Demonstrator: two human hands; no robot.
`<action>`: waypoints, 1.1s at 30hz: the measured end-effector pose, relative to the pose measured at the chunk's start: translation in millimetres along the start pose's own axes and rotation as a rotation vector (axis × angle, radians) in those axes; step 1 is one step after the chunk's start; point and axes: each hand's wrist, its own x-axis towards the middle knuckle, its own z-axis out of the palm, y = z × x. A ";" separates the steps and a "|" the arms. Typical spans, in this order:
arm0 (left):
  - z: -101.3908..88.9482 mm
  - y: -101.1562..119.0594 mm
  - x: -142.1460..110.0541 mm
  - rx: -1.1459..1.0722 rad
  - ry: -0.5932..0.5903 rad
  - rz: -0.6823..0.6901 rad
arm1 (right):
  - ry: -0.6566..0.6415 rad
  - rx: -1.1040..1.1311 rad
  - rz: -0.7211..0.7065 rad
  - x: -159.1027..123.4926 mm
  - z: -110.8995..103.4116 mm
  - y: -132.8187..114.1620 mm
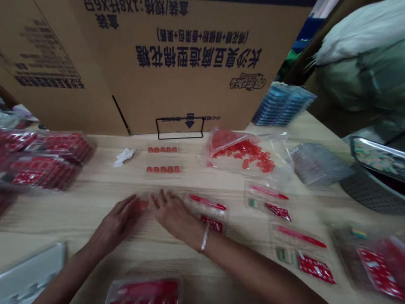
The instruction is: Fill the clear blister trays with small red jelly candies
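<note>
Small red jelly-like pieces lie on the table between my two hands, partly covered and blurred. My left hand rests at their left side with its fingers stretched toward them. From the right, my right hand lies palm down with its fingers apart, its fingertips at the pieces. Just beyond sit two short rows of the same pieces, the nearer row and the farther row. A clear tray with a red pen-like stick and a red packet is beside my right wrist.
A large carton stands behind. In front of it lies an open plastic bag of red pieces. Stacked red packs fill the left. Filled trays and a grey basket are on the right; a red-filled tray is nearest me.
</note>
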 end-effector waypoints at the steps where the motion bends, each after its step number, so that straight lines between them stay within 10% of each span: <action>1: -6.4 9.0 2.4 -0.021 0.020 0.016 | 0.042 0.022 0.018 -13.2 -7.6 -1.8; 6: -26.3 69.0 37.9 -0.366 -0.074 0.006 | 0.209 0.364 0.237 -95.7 -44.5 13.6; 9: -8.3 90.8 76.8 -0.618 -0.314 -0.157 | 0.209 0.728 0.504 -126.0 -37.9 49.5; 12: 26.0 95.4 107.8 -0.663 -0.317 -0.267 | 0.203 0.809 0.721 -134.9 -8.0 85.5; 21: 64.2 81.4 94.4 -0.678 -0.246 -0.377 | 0.058 0.454 0.556 -111.5 34.8 80.0; 27: 17.5 88.4 54.8 -0.605 -0.183 -0.504 | -0.121 0.477 0.367 -114.7 16.8 63.9; 33: -68.2 105.9 -67.4 -0.174 0.120 -0.483 | -0.013 0.584 0.309 -112.0 -21.1 24.3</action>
